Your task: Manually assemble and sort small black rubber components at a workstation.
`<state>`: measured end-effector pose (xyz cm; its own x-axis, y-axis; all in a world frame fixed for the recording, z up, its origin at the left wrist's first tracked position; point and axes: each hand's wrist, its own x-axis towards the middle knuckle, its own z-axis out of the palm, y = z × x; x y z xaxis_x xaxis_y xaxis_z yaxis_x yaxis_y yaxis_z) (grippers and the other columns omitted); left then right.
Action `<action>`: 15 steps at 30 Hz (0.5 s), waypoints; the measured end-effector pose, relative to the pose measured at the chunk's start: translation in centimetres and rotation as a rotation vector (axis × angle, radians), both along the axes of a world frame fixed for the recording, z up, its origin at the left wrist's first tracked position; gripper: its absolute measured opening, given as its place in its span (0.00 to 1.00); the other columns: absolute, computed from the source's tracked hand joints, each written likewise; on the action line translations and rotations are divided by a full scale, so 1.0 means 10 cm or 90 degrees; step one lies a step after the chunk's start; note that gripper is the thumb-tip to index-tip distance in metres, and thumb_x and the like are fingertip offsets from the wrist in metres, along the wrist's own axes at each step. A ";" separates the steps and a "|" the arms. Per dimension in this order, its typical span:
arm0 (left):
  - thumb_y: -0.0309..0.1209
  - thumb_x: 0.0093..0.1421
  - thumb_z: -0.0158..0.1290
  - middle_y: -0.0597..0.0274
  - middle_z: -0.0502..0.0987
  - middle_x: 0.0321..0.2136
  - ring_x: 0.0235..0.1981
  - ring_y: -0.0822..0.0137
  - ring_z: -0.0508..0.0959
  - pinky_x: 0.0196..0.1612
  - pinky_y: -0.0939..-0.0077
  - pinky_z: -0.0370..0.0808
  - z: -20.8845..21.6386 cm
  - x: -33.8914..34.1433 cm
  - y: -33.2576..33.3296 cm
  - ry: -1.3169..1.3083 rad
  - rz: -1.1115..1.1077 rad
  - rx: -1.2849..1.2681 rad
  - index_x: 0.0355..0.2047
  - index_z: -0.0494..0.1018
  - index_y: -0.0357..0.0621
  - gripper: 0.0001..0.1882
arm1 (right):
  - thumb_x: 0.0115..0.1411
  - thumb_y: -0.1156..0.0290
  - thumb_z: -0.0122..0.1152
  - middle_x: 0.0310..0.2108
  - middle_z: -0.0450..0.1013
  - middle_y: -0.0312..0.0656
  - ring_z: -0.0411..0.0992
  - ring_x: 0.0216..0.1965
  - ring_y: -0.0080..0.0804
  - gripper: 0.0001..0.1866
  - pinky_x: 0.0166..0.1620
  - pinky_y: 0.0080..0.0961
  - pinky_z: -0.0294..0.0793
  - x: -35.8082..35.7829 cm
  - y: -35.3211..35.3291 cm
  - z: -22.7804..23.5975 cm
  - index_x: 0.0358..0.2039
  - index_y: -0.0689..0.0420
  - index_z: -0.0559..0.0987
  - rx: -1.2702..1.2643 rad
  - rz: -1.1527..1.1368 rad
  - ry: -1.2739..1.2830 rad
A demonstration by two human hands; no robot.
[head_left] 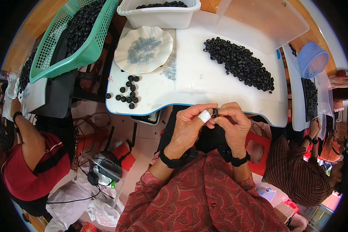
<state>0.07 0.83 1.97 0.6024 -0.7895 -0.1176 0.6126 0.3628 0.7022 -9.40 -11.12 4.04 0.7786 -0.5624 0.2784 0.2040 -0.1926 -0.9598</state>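
In front of the table's near edge, my left hand (186, 127) and my right hand (234, 124) meet at the fingertips. Between them is a small round black part (214, 113), pinched by both hands and partly covered by fingers. White tape (204, 116) wraps a digit of my left hand. Beyond my right hand lies a heap of black cylindrical parts (239, 63). Several more black parts (132, 94) sit loosely grouped at the table's left end. A wavy-rimmed white plate (121, 62) holds tiny clear pieces (143, 50), and others are scattered beside it.
A white tub (162, 17) of black parts stands at the back, with a green basket (62, 63) to the left. A translucent sheet (263, 23) is at back right, near a blue basket (313, 60). People sit at both sides; a red stool (259, 150) is below right.
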 end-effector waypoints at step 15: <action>0.21 0.62 0.50 0.54 0.78 0.37 0.32 0.68 0.80 0.37 0.78 0.81 0.06 0.03 0.03 -0.034 -0.027 -0.012 0.50 0.72 0.32 0.15 | 0.54 0.84 0.64 0.35 0.73 0.42 0.74 0.35 0.24 0.06 0.38 0.17 0.74 -0.02 0.02 0.06 0.34 0.64 0.79 -0.022 -0.041 0.000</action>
